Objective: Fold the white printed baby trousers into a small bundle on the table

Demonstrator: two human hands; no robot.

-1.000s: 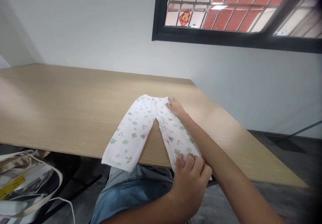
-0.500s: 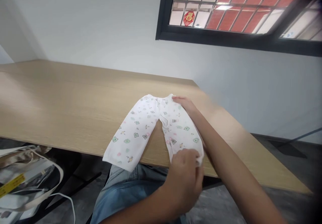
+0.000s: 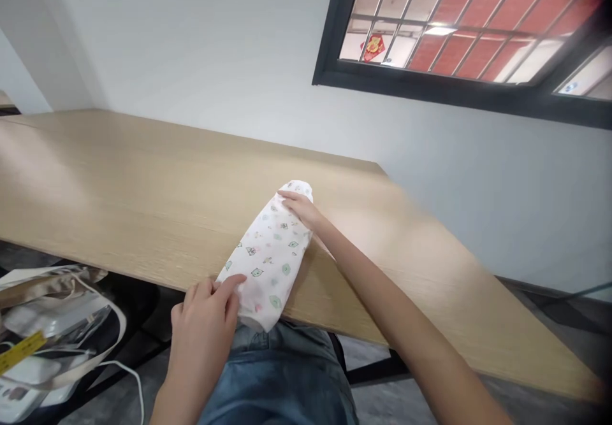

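Note:
A pair of small white baby pants with green and pink cartoon prints lies folded lengthwise, one leg over the other. The cloth slants from the table's middle to its front edge, and the leg ends hang slightly over it. At the lower left edge, my left hand has its fingers curled at the cloth, one digit lying across the top. My right hand rests near the waist end with its fingers stretched over the fabric. The lower layer is mostly hidden.
The pants lie on a light wooden table set against a white wall. A barred window is at the upper right. To the lower left, below the table edge, sits an open bag with white items and a cable.
One leg of the pants has been folded leftward over the other. My left hand moved left along with it, and my right hand shifted left across the waist end.

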